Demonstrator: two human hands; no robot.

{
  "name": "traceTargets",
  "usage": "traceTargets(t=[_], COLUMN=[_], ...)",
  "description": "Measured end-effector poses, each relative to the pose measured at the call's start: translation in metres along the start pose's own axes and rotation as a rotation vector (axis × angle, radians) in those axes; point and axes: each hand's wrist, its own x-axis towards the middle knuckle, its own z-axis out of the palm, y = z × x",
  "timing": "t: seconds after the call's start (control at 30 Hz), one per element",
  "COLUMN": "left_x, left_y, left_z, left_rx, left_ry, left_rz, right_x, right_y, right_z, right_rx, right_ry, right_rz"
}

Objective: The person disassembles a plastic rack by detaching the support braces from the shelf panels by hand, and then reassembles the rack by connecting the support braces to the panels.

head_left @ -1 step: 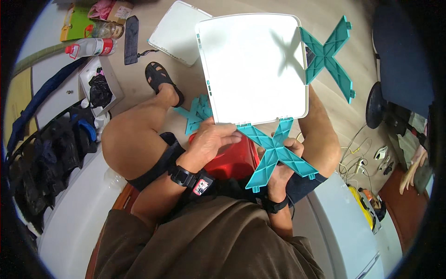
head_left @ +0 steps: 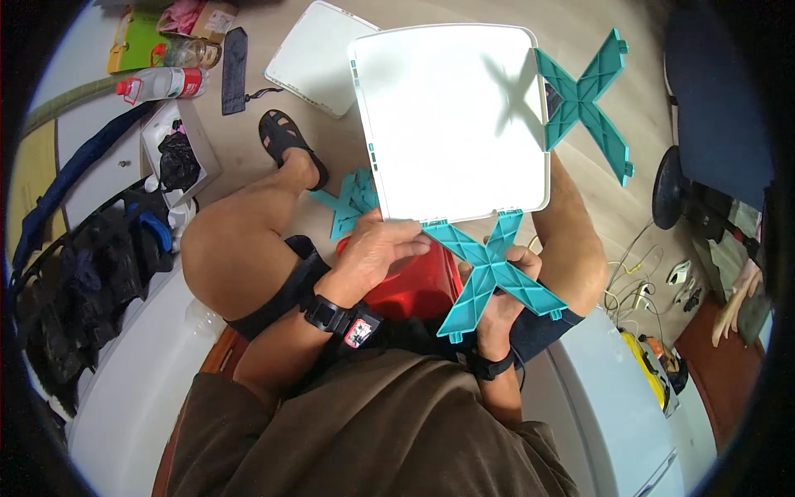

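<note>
A pale wooden floor (head_left: 248,157) runs under everything here, and the person sits low over it with knees bent and a white square panel (head_left: 451,124) propped across the lap.

The left hand (head_left: 377,253) lies with its fingers (head_left: 406,242) stretched together and pressed flat at the panel's near edge, right beside the near teal X-shaped piece (head_left: 495,277). The right hand (head_left: 501,311) sits under that same cross, its fingers curled up around the middle of it and clamped on (only the knuckles show past the plastic). The cross meets the panel at its near right corner. A second teal X-shaped piece (head_left: 584,99) stands out from the panel's far right edge, touching it, and a third teal piece (head_left: 352,203) pokes out below the panel's left edge, near the left knee. A red box (head_left: 414,286) rests in the lap beneath the hands. A black watch (head_left: 325,315) is strapped on the left wrist.

Out on the floor, a black sandal (head_left: 286,141) is worn on the foot, a second white panel (head_left: 319,54) lies flat past the sandal, and a plastic bottle (head_left: 161,83) lies on its side toward the far left corner. A tangle of cables (head_left: 642,286) sits off to the right.
</note>
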Motion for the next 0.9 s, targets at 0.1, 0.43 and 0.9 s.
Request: traceTargets(t=[0.1, 0.43, 0.9], left_x=[0.001, 0.004, 0.007], left_y=[-0.001, -0.004, -0.009], left_z=[0.0, 0.001, -0.001], left_rx=[0.024, 0.017, 0.025], left_ry=[0.006, 0.036, 0.057], left_rz=[-0.001, 0.015, 0.056], right_x=[0.002, 0.007, 0.018], right_y=[-0.004, -0.001, 0.003], right_z=[0.0, 0.003, 0.011], right_rx=[-0.085, -0.144, -0.234], right_ry=[-0.011, -0.007, 0.017], right_rz=[-0.009, -0.028, -0.149])
